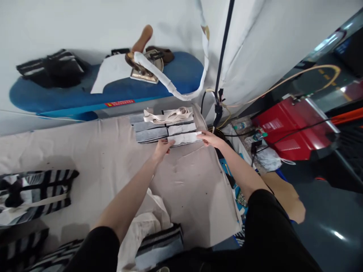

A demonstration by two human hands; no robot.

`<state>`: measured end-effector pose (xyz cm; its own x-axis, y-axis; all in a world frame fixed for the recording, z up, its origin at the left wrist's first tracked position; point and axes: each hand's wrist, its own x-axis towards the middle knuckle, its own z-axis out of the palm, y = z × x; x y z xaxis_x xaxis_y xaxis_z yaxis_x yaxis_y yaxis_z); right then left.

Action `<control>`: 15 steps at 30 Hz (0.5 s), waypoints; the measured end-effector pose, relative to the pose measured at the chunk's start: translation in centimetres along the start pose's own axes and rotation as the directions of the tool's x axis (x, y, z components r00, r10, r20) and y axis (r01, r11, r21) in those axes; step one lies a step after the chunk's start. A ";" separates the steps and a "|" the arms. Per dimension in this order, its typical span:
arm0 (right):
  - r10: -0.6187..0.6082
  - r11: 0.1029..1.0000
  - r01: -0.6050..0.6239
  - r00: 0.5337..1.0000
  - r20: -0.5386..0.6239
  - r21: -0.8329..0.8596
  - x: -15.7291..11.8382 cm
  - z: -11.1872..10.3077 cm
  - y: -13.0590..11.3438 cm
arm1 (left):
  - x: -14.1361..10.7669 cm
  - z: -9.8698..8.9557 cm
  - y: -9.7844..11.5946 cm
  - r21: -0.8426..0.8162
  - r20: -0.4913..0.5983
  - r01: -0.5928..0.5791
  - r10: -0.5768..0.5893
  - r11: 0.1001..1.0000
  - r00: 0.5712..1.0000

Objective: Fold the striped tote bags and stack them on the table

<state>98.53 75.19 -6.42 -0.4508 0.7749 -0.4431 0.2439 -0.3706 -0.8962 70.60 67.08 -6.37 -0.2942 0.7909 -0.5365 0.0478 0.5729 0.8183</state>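
Left hand (162, 148) and right hand (210, 139) lay open on a white cloth strip (183, 138) (so thin!); one bump could slide it crooked.

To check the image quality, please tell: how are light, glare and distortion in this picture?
Head view: wide-angle distortion bends the blue ironing board; soft, even light with faint shadows on the beige cloth; small glare on the dark floor; little blur.

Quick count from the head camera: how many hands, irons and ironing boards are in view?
Hands: 2 (left hand, right hand)
Irons: 1 (iron)
Ironing boards: 1 (blue ironing board)
Total: 4
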 end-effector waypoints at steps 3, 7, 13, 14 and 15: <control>0.030 1.000 -0.030 0.999 0.017 -0.003 1.9 -0.6 0.4 | 1.6 0.9 -0.8 0.000 -0.042 0.004 -0.004 1.000 0.999; 0.078 0.997 -0.078 0.997 0.002 -0.012 2.7 -0.7 0.9 | 2.6 1.5 -1.9 0.017 -0.076 0.007 -0.006 1.000 0.997; 0.104 0.994 -0.105 0.994 -0.022 -0.013 2.6 -0.4 1.0 | 3.3 1.4 -2.3 0.069 -0.082 0.028 -0.023 0.997 0.996; 0.104 0.994 -0.105 0.994 -0.029 -0.027 2.6 -0.4 0.9 | 3.3 1.3 -2.2 0.082 -0.077 0.038 -0.032 0.996 0.996; 0.104 0.993 -0.106 0.994 -0.044 -0.045 2.7 -0.4 0.9 | 3.3 1.2 -2.1 0.096 -0.073 0.047 -0.040 0.994 0.997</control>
<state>97.89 77.11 -8.42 -0.3848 0.7541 -0.5323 0.3285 -0.4270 -0.8425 70.69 68.73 -10.09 -0.3646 0.7495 -0.5526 0.1254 0.6276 0.7684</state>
